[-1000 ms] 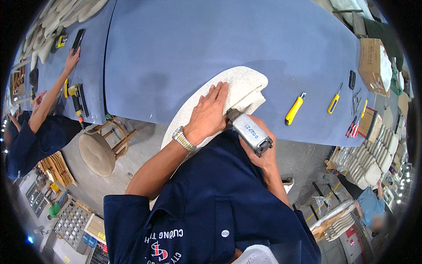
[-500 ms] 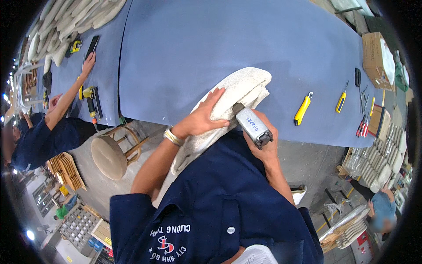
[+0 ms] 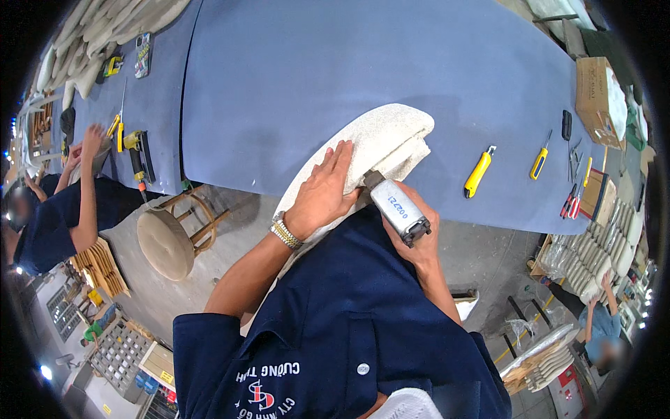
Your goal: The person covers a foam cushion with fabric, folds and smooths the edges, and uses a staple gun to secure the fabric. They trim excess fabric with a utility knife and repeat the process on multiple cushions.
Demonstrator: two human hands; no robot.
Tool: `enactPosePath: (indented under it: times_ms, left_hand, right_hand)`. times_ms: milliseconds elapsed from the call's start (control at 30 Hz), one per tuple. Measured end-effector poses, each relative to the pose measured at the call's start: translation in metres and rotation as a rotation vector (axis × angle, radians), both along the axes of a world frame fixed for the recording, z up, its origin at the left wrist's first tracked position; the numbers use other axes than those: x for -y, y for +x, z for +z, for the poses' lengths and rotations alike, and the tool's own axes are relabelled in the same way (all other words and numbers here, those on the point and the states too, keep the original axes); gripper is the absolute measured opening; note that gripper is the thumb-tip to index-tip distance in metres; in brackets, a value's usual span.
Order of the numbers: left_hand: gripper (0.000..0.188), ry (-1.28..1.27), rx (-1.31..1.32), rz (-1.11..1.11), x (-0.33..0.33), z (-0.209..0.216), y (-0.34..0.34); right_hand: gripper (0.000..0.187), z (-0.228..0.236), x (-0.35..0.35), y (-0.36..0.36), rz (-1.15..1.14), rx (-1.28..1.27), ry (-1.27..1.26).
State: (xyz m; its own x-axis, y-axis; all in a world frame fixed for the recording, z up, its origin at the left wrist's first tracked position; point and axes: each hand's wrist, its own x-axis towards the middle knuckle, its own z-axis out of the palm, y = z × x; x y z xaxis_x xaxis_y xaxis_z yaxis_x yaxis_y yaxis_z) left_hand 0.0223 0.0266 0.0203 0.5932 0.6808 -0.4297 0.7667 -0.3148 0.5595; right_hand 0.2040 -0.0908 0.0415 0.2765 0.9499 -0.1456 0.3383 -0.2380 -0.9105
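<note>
A curved, cream fabric-covered cushion [image 3: 391, 122] lies at the table's near edge, against my body, with a folded fabric edge on its right side. My left hand [image 3: 322, 185] rests flat on its top, fingers stretched out and pointing away from me. In my right hand [image 3: 412, 237] is a silver staple gun [image 3: 399, 208], fingers wrapped round its grip, which the body of the tool mostly hides. The dark nose of the gun meets the cushion's folded edge, close to my left thumb.
The blue-grey table [image 3: 279, 77] holds a yellow utility knife [image 3: 480, 172], a yellow screwdriver [image 3: 539, 163] and red-handled pliers [image 3: 574, 207] on the right. A carton [image 3: 593, 94] stands beyond them. At left are a round stool [image 3: 165, 244] and a co-worker with a yellow nail gun [image 3: 142, 155] nearby.
My right hand and the staple gun have shifted slightly left along the cushion's edge. The co-worker at left has put down a phone and drawn the hand back.
</note>
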Motion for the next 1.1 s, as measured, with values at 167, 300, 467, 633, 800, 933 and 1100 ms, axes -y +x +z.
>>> enactPosePath:
  times_ms: [167, 300, 467, 633, 800, 933, 1100]
  left_hand:
    - [0.091, 0.009, 0.008, 0.010, -0.008, 0.002, 0.010]
    - [0.092, -0.004, 0.027, -0.005, -0.007, -0.001, 0.009]
    - [0.093, 0.030, 0.047, -0.016, -0.002, -0.005, 0.004]
    - [0.090, 0.049, 0.070, 0.000, -0.005, -0.004, -0.001]
    - [0.084, 0.052, 0.022, 0.007, -0.016, 0.001, -0.003]
    - [0.076, 0.115, 0.012, -0.029, -0.020, 0.016, 0.009]
    - [0.074, 0.177, 0.208, -0.131, -0.055, 0.018, -0.008]
  right_hand:
    - [0.052, 0.003, -0.009, -0.002, -0.043, -0.011, -0.046]
    - [0.050, -0.001, -0.005, 0.003, -0.010, 0.023, -0.014]
    - [0.044, 0.003, 0.006, -0.002, 0.044, 0.019, 0.010]
    - [0.049, 0.007, -0.003, -0.022, -0.002, -0.023, -0.036]
    - [0.054, -0.001, -0.014, -0.030, -0.027, -0.064, -0.057]
    - [0.057, 0.005, -0.016, -0.013, 0.002, -0.073, 0.033]
    - [0.058, 0.031, -0.040, -0.037, -0.084, 0.009, 0.082]
